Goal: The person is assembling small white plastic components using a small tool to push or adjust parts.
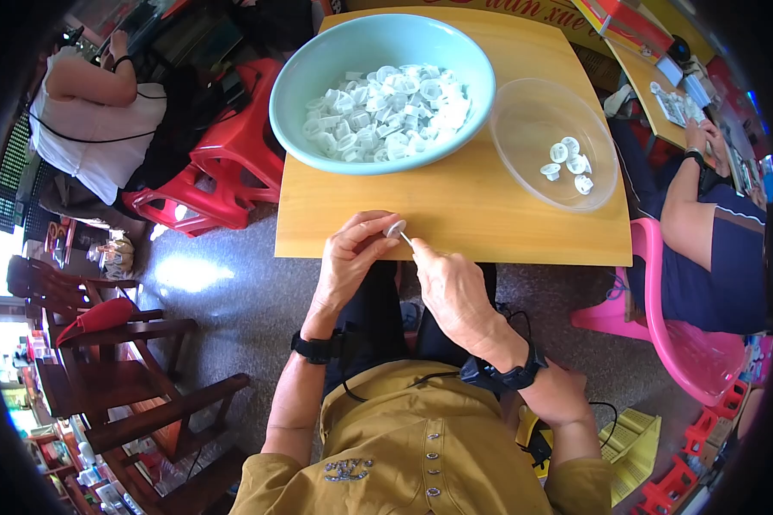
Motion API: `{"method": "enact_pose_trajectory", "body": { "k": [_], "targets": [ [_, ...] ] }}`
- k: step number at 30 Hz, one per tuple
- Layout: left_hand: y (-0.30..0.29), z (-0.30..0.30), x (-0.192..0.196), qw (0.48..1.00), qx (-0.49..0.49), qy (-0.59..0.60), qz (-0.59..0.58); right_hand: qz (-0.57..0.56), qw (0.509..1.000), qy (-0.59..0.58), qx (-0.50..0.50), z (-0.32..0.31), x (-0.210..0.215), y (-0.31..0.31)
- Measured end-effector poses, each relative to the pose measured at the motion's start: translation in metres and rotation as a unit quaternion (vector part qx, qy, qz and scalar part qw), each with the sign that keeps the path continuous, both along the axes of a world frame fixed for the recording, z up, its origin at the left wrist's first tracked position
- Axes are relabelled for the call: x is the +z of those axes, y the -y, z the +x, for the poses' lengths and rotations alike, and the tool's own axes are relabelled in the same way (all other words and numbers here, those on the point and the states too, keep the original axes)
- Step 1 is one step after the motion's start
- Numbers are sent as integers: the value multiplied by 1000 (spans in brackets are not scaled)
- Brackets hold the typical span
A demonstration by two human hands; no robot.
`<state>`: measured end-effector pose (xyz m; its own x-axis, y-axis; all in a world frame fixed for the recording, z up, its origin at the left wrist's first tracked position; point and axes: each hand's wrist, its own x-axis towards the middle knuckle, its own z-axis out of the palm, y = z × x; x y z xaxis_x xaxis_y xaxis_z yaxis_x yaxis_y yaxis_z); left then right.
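Observation:
My left hand (pixel 352 249) pinches a small round white plastic piece (pixel 395 228) at the table's front edge. A thin, light-coloured tool (pixel 406 239) is gripped in the fingers of my right hand (pixel 455 296), its tip at the piece; what kind of tool it is, I cannot make out. Beyond my hands, a pale blue-green basin (pixel 285 124) holds a large heap of similar white plastic pieces (pixel 395 112). To its right stands a clear shallow plastic bowl (pixel 524 116) with several such pieces (pixel 559 153) in it.
The basin and bowl rest on a yellow wooden table (pixel 343 202). Red plastic stools (pixel 232 167) and a wooden armchair (pixel 116 369) stand at left. A pink chair (pixel 691 352) with a seated person is at right. Another person (pixel 103 112) sits at far left.

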<state>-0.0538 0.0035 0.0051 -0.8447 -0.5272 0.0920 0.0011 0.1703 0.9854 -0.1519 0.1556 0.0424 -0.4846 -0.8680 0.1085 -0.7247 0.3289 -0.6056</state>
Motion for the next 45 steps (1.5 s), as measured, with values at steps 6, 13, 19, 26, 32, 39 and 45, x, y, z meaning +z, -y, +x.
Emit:
{"method": "enact_pose_trajectory", "body": {
  "k": [6, 13, 19, 26, 32, 39, 45],
  "targets": [
    [-2, 0, 1, 1000, 13, -2, -5, 74, 996, -40, 27, -3, 13, 1],
    [5, 1, -1, 1000, 0, -1, -24, -73, 963, 257, 23, -22, 1, -7],
    [-9, -15, 16, 962, -47, -73, 258, -81, 986, 114, -93, -51, -1, -10],
    [-25, -80, 39, 945, -121, -93, 290, -106, 988, -35, -102, -68, -32, 4],
    [-34, -152, 37, 980, -127, -53, 143, -85, 990, -14, -107, -60, -36, 7],
    [-51, -162, 53, 990, -132, -45, 8, -56, 993, 11, -105, -61, -38, 1],
    [-18, -113, 97, 982, -38, -74, -171, -104, 990, 31, -90, -63, -31, 5]
  ]
}}
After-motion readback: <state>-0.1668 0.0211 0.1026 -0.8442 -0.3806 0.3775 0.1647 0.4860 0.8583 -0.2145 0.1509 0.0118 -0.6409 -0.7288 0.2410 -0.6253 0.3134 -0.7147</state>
